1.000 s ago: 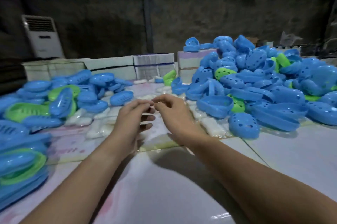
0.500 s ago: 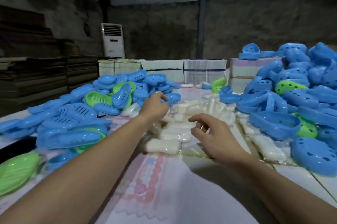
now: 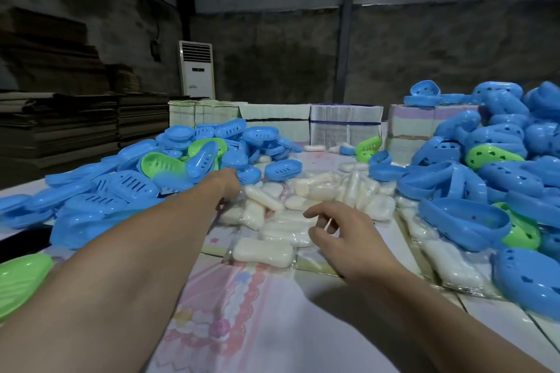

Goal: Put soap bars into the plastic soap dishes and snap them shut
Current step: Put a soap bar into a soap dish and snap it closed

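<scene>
Wrapped white soap bars (image 3: 272, 230) lie heaped in the middle of the table. Closed blue and green soap dishes (image 3: 121, 187) are piled on the left, and open dish halves (image 3: 472, 190) are heaped on the right. My left hand (image 3: 229, 186) reaches out to the pile's far left edge, beside a blue dish (image 3: 250, 174). Its fingers point away and are hidden, so I cannot tell whether it holds anything. My right hand (image 3: 342, 230) hovers over the near soaps with loosely curled fingers and holds nothing. One wrapped bar (image 3: 262, 253) lies nearest, just left of that hand.
Stacks of flat white cartons (image 3: 345, 118) line the table's far edge. A standing air conditioner (image 3: 197, 69) and cardboard stacks (image 3: 60, 124) are behind on the left. A green dish (image 3: 21, 278) lies at the near left. A pink-patterned sheet (image 3: 242, 312) covers the near table.
The view has swung left. My hands, fingertips together a second ago, have parted. The left reached forward to the soap pile's far edge, and the right stays over the near soaps.
</scene>
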